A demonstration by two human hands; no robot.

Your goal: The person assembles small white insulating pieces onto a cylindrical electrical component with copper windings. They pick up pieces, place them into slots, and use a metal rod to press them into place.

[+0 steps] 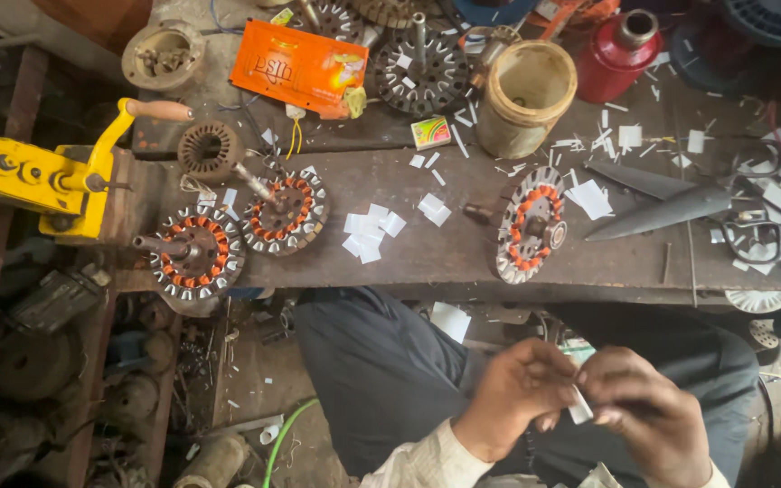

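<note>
The fingers (560, 380) of the left hand (515, 396) are curled in and pinch one side of a small white paper slip (579, 407). The right hand (645, 411) pinches the other side with its fingers bent close. So both hands are closed on the slip, and it sits between them, low in the view, above the person's lap. The dark trousers (381, 361) are under the hands. A cream sleeve (427, 461) covers the left wrist.

Past the knees is a worn wooden bench (463, 244). A little pile of white paper pieces (371, 233) lies on it, well apart from the hands. Near it on the right a round motor part with orange coils (528, 224) stands tilted on its edge. Two more round parts with orange coils (232, 237) lie flat on the left of the bench. Beside them is a yellow winding tool with a crank handle (56, 176). Big dark scissors (680, 203) lie on the right side, among many paper scraps. Farther back stand a cream plastic jar (526, 95), an orange packet (298, 65) and a red can (616, 54).
</note>
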